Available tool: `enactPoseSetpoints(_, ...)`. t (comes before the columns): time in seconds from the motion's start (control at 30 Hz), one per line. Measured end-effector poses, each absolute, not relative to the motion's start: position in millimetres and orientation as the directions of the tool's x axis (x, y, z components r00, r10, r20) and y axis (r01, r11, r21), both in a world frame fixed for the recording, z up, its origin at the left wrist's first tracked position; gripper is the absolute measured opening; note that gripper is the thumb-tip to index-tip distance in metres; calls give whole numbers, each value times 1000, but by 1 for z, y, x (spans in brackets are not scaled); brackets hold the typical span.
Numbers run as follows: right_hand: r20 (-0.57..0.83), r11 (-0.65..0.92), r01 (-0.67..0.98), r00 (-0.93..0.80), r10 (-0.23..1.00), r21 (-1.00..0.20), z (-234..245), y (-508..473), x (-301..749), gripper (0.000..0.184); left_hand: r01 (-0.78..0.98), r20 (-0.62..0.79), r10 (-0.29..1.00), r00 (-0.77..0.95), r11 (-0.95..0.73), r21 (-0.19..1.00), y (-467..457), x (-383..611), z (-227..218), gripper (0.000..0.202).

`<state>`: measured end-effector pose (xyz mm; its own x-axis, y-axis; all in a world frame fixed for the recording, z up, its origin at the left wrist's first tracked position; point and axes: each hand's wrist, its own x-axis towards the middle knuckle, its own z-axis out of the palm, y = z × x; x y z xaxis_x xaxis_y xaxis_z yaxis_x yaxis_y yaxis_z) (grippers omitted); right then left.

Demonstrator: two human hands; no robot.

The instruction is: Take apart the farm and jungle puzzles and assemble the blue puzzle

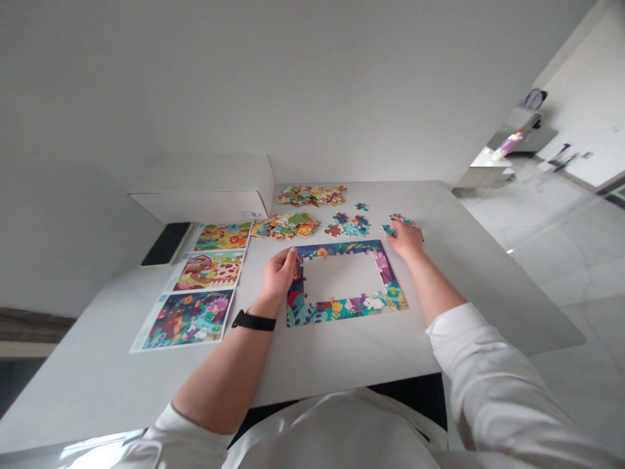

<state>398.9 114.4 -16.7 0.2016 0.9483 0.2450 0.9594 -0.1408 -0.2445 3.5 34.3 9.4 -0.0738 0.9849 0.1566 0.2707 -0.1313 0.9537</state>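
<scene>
On the table lies a jigsaw puzzle border [346,307], a joined rectangle of dark blue, teal and purple pieces around a bare middle. My left hand [279,272] rests at its upper left corner, fingers curled in and thumb against the edge; whether a piece is between them is hidden. Beyond the upper right corner, my right hand [406,240] reaches over a small group of loose puzzle pieces [389,230], fingers touching them and partly apart. Another cluster of blue, teal and red pieces [354,227] lies between the hands, behind the border. A single blue piece [361,206] lies farther back.
Two piles of yellow and green pieces, a nearer pile [288,226] and a farther pile [312,195], lie at the back. Left are a reference sheet with three pictures [233,301], a black phone [166,244] and a white box [205,203]. A wall stands behind the table [488,260].
</scene>
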Motion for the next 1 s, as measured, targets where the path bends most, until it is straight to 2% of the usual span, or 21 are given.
enactPoseSetpoints(0.2,232,-66,942,149,961,-330,-16,117,402,45,259,134,989,-54,-116,959,37,4,2,54)
enactPoseSetpoints(0.43,203,-132,948,196,959,-290,-11,113,399,51,289,155,988,-18,-143,947,37,4,-3,53)
enactPoseSetpoints(0.53,180,-120,944,181,967,-307,-7,113,400,51,298,158,987,-12,-148,943,35,5,-1,53)
enactPoseSetpoints(0.7,263,-4,932,107,959,-363,-7,114,401,52,342,177,984,-7,-163,925,36,5,-2,55)
enactPoseSetpoints(0.87,305,58,814,149,941,-578,-5,116,397,47,338,181,983,3,-172,925,37,4,-6,55)
enactPoseSetpoints(1.0,300,136,584,194,934,-801,6,112,392,48,329,184,983,11,-177,928,31,6,-3,54)
